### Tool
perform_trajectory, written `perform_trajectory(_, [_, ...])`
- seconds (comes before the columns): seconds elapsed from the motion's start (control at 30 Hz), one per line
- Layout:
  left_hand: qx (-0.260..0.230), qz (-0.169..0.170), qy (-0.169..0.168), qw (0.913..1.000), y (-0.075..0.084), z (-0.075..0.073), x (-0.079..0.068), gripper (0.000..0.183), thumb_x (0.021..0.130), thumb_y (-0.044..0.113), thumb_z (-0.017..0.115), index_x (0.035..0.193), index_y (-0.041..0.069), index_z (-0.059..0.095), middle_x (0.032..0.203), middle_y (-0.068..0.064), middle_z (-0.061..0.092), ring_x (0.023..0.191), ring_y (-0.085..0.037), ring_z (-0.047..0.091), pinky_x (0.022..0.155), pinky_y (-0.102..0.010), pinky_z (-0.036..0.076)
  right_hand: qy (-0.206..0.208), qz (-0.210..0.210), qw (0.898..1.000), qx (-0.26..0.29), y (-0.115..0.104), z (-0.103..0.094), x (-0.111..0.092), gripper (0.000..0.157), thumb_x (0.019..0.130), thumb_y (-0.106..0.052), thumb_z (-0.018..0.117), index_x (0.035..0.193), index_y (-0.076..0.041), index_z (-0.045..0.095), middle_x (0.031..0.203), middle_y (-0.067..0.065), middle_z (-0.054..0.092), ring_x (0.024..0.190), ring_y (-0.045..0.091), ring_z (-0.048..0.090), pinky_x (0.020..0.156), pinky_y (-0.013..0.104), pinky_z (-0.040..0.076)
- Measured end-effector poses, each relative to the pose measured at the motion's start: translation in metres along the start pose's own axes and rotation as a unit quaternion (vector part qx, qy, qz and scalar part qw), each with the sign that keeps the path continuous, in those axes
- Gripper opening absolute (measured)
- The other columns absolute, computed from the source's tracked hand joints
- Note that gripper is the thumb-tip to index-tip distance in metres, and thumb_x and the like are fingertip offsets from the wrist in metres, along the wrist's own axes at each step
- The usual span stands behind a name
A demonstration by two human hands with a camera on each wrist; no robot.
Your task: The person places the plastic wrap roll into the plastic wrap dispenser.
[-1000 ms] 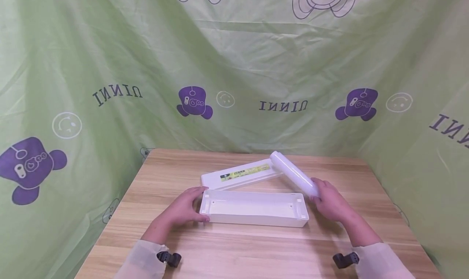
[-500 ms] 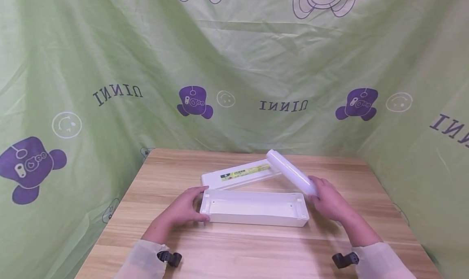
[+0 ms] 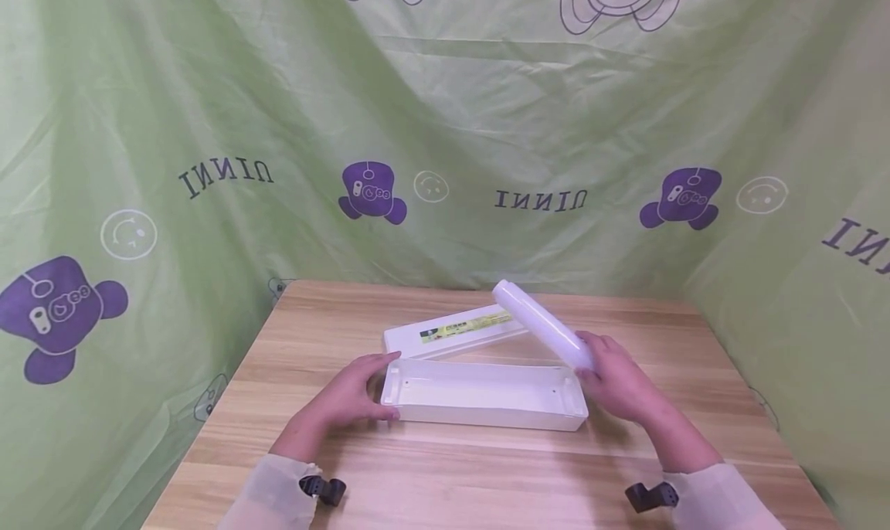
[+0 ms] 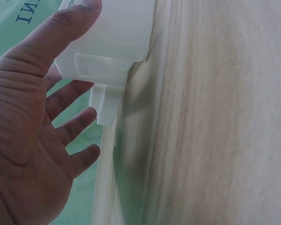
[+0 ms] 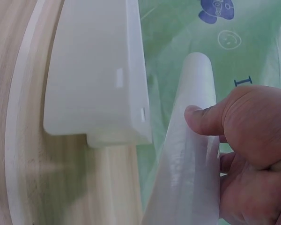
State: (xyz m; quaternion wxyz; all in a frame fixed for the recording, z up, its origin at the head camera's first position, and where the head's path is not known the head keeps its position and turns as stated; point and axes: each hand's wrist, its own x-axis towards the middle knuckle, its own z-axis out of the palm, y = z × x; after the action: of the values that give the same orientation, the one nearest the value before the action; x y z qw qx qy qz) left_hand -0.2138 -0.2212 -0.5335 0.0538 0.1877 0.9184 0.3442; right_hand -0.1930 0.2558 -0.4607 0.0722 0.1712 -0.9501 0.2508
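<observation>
A long white plastic box (image 3: pixel 480 416) lies open side up on the table. My left hand (image 3: pixel 354 391) grips its left end, thumb on the front wall and fingers at the back; the left wrist view shows the thumb on the box (image 4: pixel 112 33) and the lower fingers loose. My right hand (image 3: pixel 619 379) holds a whitish roll of plastic wrap (image 3: pixel 542 321) by its near end, tilted with the far end up and left. The right wrist view shows the thumb pressing along the roll (image 5: pixel 192 159). Behind the box lies a white lid (image 3: pixel 403 340) with a yellow-green label.
The wooden table (image 3: pixel 445 484) meets a green printed curtain (image 3: pixel 445 244) at the back and sides. The roll's far end overlaps the lid's right end in the head view. Dark camera mounts sit on both sleeves.
My right hand has moved the roll a little to the left, closer to the box's right end. The left hand and box stay almost where they were.
</observation>
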Motion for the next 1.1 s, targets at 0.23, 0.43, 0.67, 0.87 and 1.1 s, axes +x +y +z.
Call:
perform_trajectory(0.23, [0.005, -0.004, 0.004, 1.0000, 0.000, 0.002, 0.002, 0.112, 0.062, 0.060, 0.095, 0.158, 0.029, 0.046, 0.156, -0.006, 0.050, 0.147, -0.035, 0.039, 0.122, -0.057, 0.030, -0.007, 0.013, 1.000, 0.003, -0.009, 0.001, 0.001, 0.061, 0.095, -0.003, 0.067, 0.149, 0.009, 0.041, 0.133, 0.035, 0.055, 0.114, 0.048, 0.059, 0.097, 0.068, 0.050])
perform_trajectory(0.43, [-0.009, -0.013, 0.009, 0.9998, -0.002, 0.004, 0.003, 0.111, 0.060, 0.057, 0.097, 0.156, 0.030, 0.047, 0.156, -0.006, 0.050, 0.147, -0.035, 0.039, 0.122, -0.058, 0.029, -0.011, 0.008, 1.000, 0.001, -0.012, 0.002, 0.002, 0.061, 0.096, -0.002, 0.067, 0.149, 0.010, 0.041, 0.132, 0.035, 0.054, 0.114, 0.048, 0.059, 0.097, 0.068, 0.050])
perform_trajectory(0.67, [-0.021, -0.023, 0.013, 0.9994, 0.000, 0.003, 0.001, 0.110, 0.060, 0.052, 0.099, 0.155, 0.029, 0.049, 0.155, -0.007, 0.050, 0.146, -0.036, 0.040, 0.122, -0.058, 0.030, -0.013, 0.000, 1.000, 0.001, -0.012, 0.004, 0.002, 0.058, 0.096, -0.001, 0.067, 0.147, 0.011, 0.042, 0.130, 0.034, 0.055, 0.113, 0.046, 0.059, 0.096, 0.068, 0.051])
perform_trajectory(0.87, [-0.028, -0.026, 0.016, 0.9991, 0.000, 0.004, 0.000, 0.109, 0.059, 0.051, 0.099, 0.155, 0.030, 0.050, 0.154, -0.006, 0.051, 0.146, -0.035, 0.041, 0.122, -0.057, 0.030, -0.010, -0.010, 1.000, -0.001, -0.012, 0.006, 0.002, 0.057, 0.097, -0.002, 0.066, 0.147, 0.010, 0.042, 0.128, 0.033, 0.056, 0.112, 0.045, 0.058, 0.097, 0.066, 0.050])
perform_trajectory(1.1, [-0.028, -0.022, 0.020, 0.9992, -0.004, 0.006, 0.001, 0.111, 0.058, 0.053, 0.099, 0.155, 0.031, 0.050, 0.154, -0.005, 0.051, 0.146, -0.034, 0.041, 0.122, -0.055, 0.031, -0.002, -0.024, 1.000, 0.003, -0.013, 0.009, 0.004, 0.057, 0.096, -0.001, 0.067, 0.147, 0.009, 0.043, 0.129, 0.033, 0.056, 0.113, 0.047, 0.058, 0.097, 0.067, 0.050])
